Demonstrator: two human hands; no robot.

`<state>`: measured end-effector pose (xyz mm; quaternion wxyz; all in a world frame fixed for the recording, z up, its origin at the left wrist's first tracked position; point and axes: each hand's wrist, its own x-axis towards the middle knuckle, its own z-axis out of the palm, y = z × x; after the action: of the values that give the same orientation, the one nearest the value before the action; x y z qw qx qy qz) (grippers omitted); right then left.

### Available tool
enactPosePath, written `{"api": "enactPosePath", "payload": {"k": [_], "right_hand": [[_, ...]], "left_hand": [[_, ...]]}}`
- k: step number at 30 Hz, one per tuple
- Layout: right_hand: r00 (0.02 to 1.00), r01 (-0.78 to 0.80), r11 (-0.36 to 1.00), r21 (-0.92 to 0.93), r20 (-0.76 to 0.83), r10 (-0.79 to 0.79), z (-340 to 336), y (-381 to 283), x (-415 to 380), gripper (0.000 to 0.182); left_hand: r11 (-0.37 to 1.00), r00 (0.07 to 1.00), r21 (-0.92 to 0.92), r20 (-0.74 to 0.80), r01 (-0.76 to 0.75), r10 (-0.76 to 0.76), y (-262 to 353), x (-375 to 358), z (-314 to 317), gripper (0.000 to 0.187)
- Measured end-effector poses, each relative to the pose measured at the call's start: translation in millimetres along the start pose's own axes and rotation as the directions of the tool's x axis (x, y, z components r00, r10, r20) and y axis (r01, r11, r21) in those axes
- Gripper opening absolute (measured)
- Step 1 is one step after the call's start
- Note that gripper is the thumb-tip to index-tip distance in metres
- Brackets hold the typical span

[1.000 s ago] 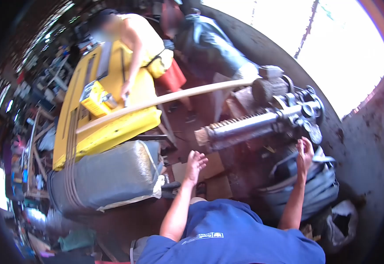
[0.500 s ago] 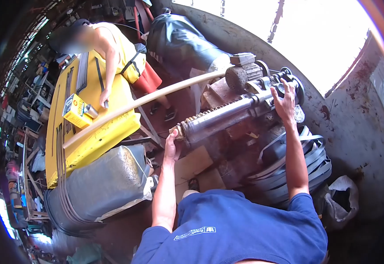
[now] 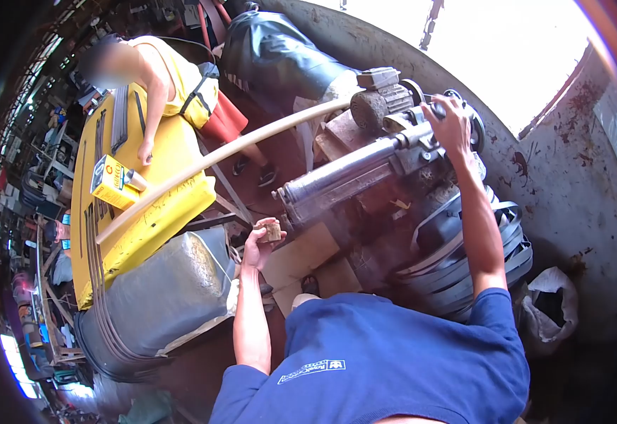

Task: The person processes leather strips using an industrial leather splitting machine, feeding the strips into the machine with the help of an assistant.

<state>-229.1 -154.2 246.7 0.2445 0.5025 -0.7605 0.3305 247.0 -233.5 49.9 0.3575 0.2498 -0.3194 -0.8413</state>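
Note:
My left hand [image 3: 255, 249] is closed around a small, rough brown block [image 3: 269, 230], held just off the near end of a roller machine. The machine's long metal rollers [image 3: 347, 169] slant up to the right towards its motor [image 3: 379, 102]. At the far end, my right hand [image 3: 451, 127] reaches over the machine head, its fingers curled on a dark part beside the handwheel [image 3: 477, 131]. What exactly those fingers grip is hidden.
A coil of grey strips [image 3: 464, 261] lies below the machine. Left stands a yellow-covered table [image 3: 188, 201] with a yellow box [image 3: 114, 180] and a co-worker [image 3: 167, 78] beside it. A pale curved pole [image 3: 231, 155] spans table to machine. A dark, wrapped bundle [image 3: 160, 293] sits nearer me.
My left hand has come away from the roller end, down and left, with the brown block. My right hand has moved up, its spread fingers now curled. The coiled strand along the rollers no longer shows.

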Motion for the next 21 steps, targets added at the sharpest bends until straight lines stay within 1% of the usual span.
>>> {"api": "enactPosePath", "payload": {"k": [1, 2, 4, 5, 6, 9, 10, 11, 12, 13, 14, 16, 17, 20, 21], "right_hand": [[1.0, 0.005, 0.999, 0.033, 0.009, -0.006, 3.0, -3.7, 15.3, 0.046], [1.0, 0.012, 0.998, 0.065, 0.012, -0.013, 6.1, -8.5, 33.8, 0.049], [0.993, -0.015, 1.0, -0.007, 0.12, 0.016, 14.8, -18.9, 69.3, 0.057], [0.981, -0.038, 0.999, -0.028, 0.189, 0.042, 27.1, -18.5, 85.5, 0.062], [0.973, -0.013, 0.998, -0.06, 0.228, 0.026, 35.6, -21.2, 99.1, 0.062], [0.942, 0.058, 0.985, -0.162, 0.336, 0.0, 67.3, -28.6, 132.7, 0.062], [0.934, 0.083, 0.982, -0.167, 0.357, -0.019, 77.9, -28.0, 140.2, 0.062], [0.924, 0.109, 0.98, -0.169, 0.38, -0.038, 88.2, -28.8, 147.6, 0.061], [0.914, 0.135, 0.976, -0.17, 0.402, -0.056, 98.2, -30.7, 151.8, 0.061], [0.927, 0.148, 0.971, -0.188, 0.37, -0.069, 109.5, -33.5, 153.2, 0.061], [0.908, 0.152, 0.96, -0.237, 0.417, -0.041, 115.0, -40.8, 157.1, 0.06], [0.861, 0.163, 0.929, -0.332, 0.508, 0.03, 121.5, -59.3, 160.1, 0.058], [0.861, 0.178, 0.915, -0.362, 0.507, 0.033, 125.2, -64.7, 158.0, 0.055], [0.844, 0.221, 0.892, -0.394, 0.536, 0.028, 141.9, -67.9, 158.4, 0.053], [0.835, 0.225, 0.888, -0.401, 0.549, 0.036, 146.5, -67.3, 158.7, 0.056]], "left_hand": [[1.0, 1.0, 0.014, 0.001, -0.013, 0.013, -5.8, -2.9, -3.0, 0.037], [1.0, 0.999, 0.009, -0.05, 0.001, -0.001, -8.3, -6.5, -2.0, 0.038], [1.0, 0.989, -0.006, -0.147, 0.03, -0.031, -16.4, -13.3, 3.5, 0.042], [1.0, 0.984, 0.021, -0.18, 0.014, -0.01, -25.5, -14.7, 4.6, 0.046], [0.998, 0.981, 0.056, -0.192, 0.036, -0.025, -30.6, -16.2, 0.2, 0.042], [0.998, 0.971, 0.055, -0.238, 0.034, -0.02, -48.6, -29.2, 3.2, 0.036], [0.997, 0.966, 0.066, -0.258, 0.041, -0.023, -51.0, -36.3, 8.2, 0.033], [0.996, 0.958, 0.089, -0.288, 0.021, 0.006, -51.2, -42.3, 18.3, 0.032], [0.988, 0.953, 0.152, -0.3, 0.015, 0.032, -50.3, -46.2, 26.4, 0.031], [0.982, 0.958, 0.187, -0.282, 0.009, 0.045, -53.8, -46.6, 25.4, 0.033], [0.976, 0.962, 0.22, -0.267, 0.004, 0.056, -57.2, -46.8, 24.2, 0.035], [0.986, 0.94, 0.141, -0.338, 0.093, -0.04, -43.3, -48.0, 47.1, 0.042], [0.986, 0.926, 0.101, -0.368, 0.135, -0.089, -34.0, -45.4, 57.8, 0.045], [0.973, 0.951, 0.138, -0.274, 0.186, -0.143, -19.0, -27.8, 65.5, 0.056], [0.961, 0.945, 0.178, -0.287, 0.211, -0.155, -15.7, -21.8, 65.1, 0.061]]}}
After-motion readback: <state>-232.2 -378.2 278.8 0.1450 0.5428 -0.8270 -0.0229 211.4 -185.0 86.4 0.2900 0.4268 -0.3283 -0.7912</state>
